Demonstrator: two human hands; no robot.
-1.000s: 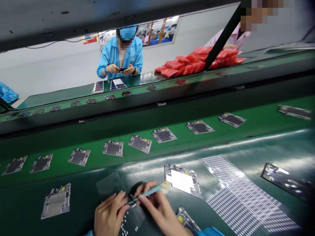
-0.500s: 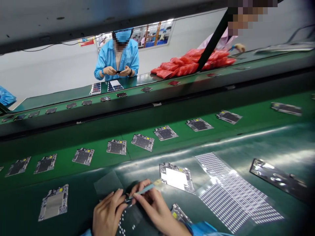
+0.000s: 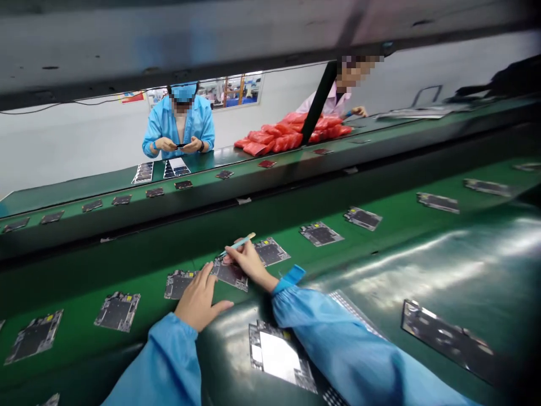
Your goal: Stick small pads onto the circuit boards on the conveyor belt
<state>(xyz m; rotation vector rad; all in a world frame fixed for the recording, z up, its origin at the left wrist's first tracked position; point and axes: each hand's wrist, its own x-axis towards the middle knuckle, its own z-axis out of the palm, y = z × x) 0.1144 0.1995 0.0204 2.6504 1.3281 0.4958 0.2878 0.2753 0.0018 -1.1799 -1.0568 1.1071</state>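
Note:
Both my arms, in blue sleeves, reach out over the green conveyor belt [image 3: 380, 237]. My right hand [image 3: 247, 260] holds light blue tweezers [image 3: 237, 245] with the tip down on a dark circuit board [image 3: 230, 273] on the belt. My left hand [image 3: 200, 299] rests flat on the belt with its fingers apart, its fingertips at the near edge of that same board. Another board with a bright white middle [image 3: 276, 358] lies on the glossy dark mat [image 3: 422, 270] just below my arms.
A row of circuit boards [image 3: 321, 233] runs along the belt. A shiny strip part [image 3: 450, 341] lies on the mat at right. Across a raised divider, a person in a blue coat [image 3: 180, 127] handles a small part. Beside a second person lie red bags [image 3: 296, 129].
Both hands left the sheet of small parts near me and reached forward onto the belt. The tweezers came along and now touch a board there. The view tilted up.

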